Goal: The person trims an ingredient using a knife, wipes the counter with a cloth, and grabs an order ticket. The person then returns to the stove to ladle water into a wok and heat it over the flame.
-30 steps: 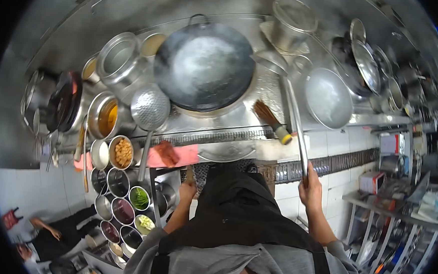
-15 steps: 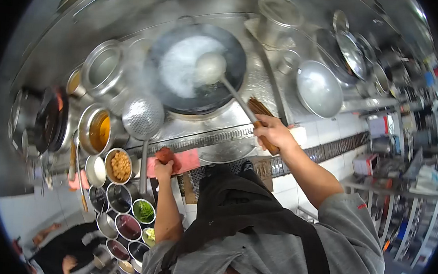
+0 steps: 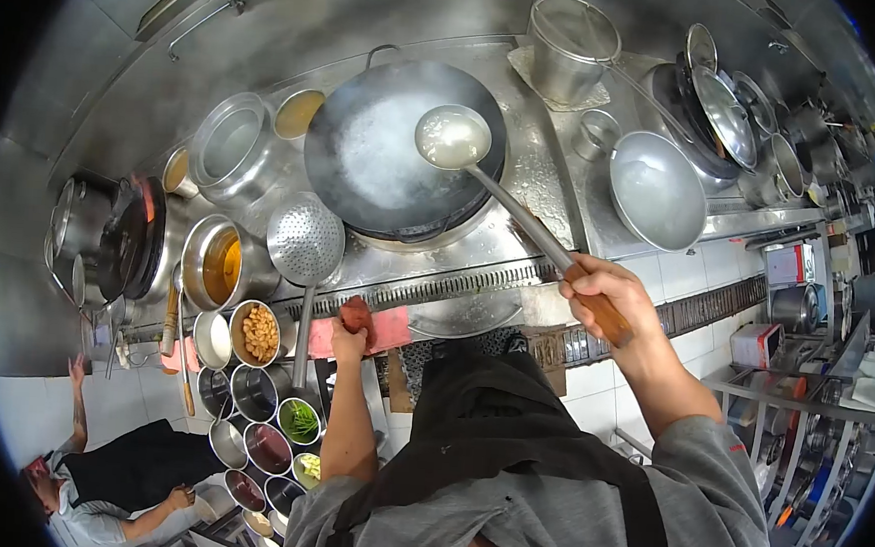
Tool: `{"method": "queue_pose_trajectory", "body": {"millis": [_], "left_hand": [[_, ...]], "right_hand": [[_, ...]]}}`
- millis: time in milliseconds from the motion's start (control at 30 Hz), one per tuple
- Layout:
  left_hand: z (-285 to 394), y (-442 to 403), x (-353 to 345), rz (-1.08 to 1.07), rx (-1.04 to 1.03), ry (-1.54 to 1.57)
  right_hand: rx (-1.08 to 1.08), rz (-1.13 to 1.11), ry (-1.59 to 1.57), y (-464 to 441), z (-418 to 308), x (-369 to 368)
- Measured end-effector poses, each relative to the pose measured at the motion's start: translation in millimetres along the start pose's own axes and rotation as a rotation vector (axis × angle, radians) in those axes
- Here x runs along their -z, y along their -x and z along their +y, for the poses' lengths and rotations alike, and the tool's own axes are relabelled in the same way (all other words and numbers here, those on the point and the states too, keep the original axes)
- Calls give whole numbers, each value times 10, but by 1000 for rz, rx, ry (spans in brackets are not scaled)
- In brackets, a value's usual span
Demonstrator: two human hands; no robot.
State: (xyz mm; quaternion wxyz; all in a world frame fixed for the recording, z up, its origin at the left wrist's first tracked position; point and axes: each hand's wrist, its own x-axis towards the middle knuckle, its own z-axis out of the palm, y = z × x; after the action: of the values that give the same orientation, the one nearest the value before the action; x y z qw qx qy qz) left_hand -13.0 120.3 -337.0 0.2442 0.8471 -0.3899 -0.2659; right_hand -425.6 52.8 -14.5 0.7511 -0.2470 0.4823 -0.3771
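Note:
My right hand point(image 3: 611, 299) is wrapped round the wooden handle of a long ladle point(image 3: 453, 139). The ladle's bowl holds cloudy liquid and hangs over the right part of a large black wok point(image 3: 328, 172). Whitish, steaming liquid lies in the wok. My left hand point(image 3: 348, 343) grips a bunched dark red cloth point(image 3: 357, 316) at the counter's front edge. A pink cloth point(image 3: 391, 326) lies flat beside and beneath it. Just left of that hand rests a perforated skimmer point(image 3: 306, 237), its handle pointing toward me.
Pots and an oil-filled pot point(image 3: 220, 265) stand on the left. Several metal tubs hold ingredients, including beige chunks point(image 3: 259, 333) and chopped greens point(image 3: 298, 420). An empty-looking steel bowl point(image 3: 658, 192) and a strainer pot point(image 3: 571, 56) sit right. Another person point(image 3: 130, 475) is at lower left.
The ladle has come up and toward me, rightward with my right hand, its bowl now sharper and nearer. Steam over the wok is thinner. My left hand keeps its hold on the red cloth.

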Motion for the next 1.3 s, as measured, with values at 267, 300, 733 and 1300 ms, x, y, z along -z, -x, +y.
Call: {"method": "queue_pose_trajectory", "body": {"millis": [267, 300, 733, 1300], "left_hand": [[-202, -138, -100, 7, 22, -65], [-254, -168, -115, -10, 16, -6], [-365, -292, -210, 86, 16, -41], [-218, -117, -109, 18, 21, 28]], "right_hand": [[58, 82, -99, 779, -380, 663], [80, 123, -94, 887, -391, 767], [180, 541, 286, 1295, -251, 1952], [657, 424, 1357, 255, 971, 1190]]}}
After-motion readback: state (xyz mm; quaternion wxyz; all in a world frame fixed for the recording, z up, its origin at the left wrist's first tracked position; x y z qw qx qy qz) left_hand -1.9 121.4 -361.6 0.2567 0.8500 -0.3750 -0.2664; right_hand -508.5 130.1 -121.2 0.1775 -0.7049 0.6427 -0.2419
